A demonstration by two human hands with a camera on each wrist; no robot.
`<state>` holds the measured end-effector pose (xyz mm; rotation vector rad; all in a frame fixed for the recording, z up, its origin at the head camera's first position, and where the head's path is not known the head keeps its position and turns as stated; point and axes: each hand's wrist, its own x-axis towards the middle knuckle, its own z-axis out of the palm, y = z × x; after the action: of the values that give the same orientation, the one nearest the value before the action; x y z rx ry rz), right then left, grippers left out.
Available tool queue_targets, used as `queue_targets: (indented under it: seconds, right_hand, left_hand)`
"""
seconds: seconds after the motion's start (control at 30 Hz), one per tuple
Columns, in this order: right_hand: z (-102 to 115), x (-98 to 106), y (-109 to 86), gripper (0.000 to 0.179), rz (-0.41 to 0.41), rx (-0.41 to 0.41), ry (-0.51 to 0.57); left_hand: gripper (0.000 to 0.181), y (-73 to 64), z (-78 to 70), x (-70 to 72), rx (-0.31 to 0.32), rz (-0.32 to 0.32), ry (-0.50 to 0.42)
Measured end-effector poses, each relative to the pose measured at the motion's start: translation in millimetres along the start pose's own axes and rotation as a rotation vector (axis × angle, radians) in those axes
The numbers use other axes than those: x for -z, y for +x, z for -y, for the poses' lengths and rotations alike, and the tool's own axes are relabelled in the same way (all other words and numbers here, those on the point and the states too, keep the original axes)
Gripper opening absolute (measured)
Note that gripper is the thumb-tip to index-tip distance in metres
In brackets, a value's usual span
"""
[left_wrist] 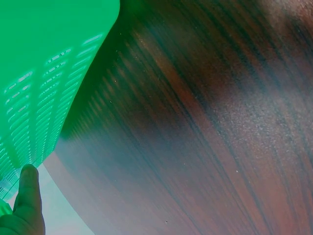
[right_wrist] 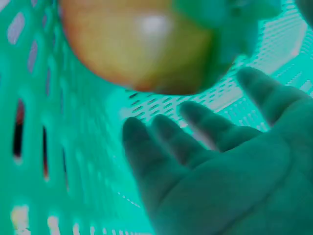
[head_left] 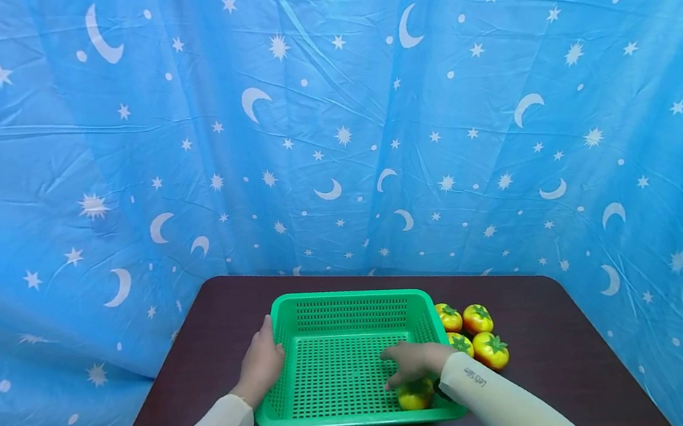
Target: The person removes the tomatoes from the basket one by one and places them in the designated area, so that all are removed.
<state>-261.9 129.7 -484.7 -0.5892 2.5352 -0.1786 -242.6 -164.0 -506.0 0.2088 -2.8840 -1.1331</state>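
A green plastic basket (head_left: 354,366) with slotted walls sits on the table. My left hand (head_left: 262,361) holds its left rim, the thumb toward the inside; a finger (left_wrist: 29,193) lies against the outer wall in the left wrist view. Inside the basket, my right hand (head_left: 413,360) reaches over the right half with its fingers spread and nothing in its grasp. One yellow-orange persimmon (head_left: 415,395) with a green leafy cap lies in the near right corner. In the right wrist view the persimmon (right_wrist: 142,44) appears apart from the fingertips (right_wrist: 134,129).
Several more persimmons (head_left: 491,350) are grouped on the dark brown table (head_left: 555,358), just right of the basket. A blue curtain (head_left: 330,134) with white moons and stars hangs behind the table and along both sides.
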Motion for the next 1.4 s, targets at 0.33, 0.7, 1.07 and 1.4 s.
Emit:
queue_targets:
  seconds: [0.33, 0.7, 1.07, 1.4]
  right_hand:
    - [7, 6, -19.2, 0.049, 0.091, -0.023, -0.09]
    - [8, 6, -19.3, 0.041, 0.146, -0.044, -0.132]
    - [6, 8, -20.0, 0.041, 0.169, -0.009, -0.133]
    - [6, 7, -18.1, 0.038, 0.169, 0.057, -0.12]
  left_hand:
    - [0.067, 0.5, -1.1, 0.1, 0.006, 0.01, 0.004]
    - [0.067, 0.5, -0.6, -0.6, 0.001, 0.006, 0.005]
    - [0.066, 1.1, -0.6, 0.1, 0.001, 0.008, 0.003]
    - [0.066, 2.0, -1.0, 0.1, 0.004, 0.004, -0.001]
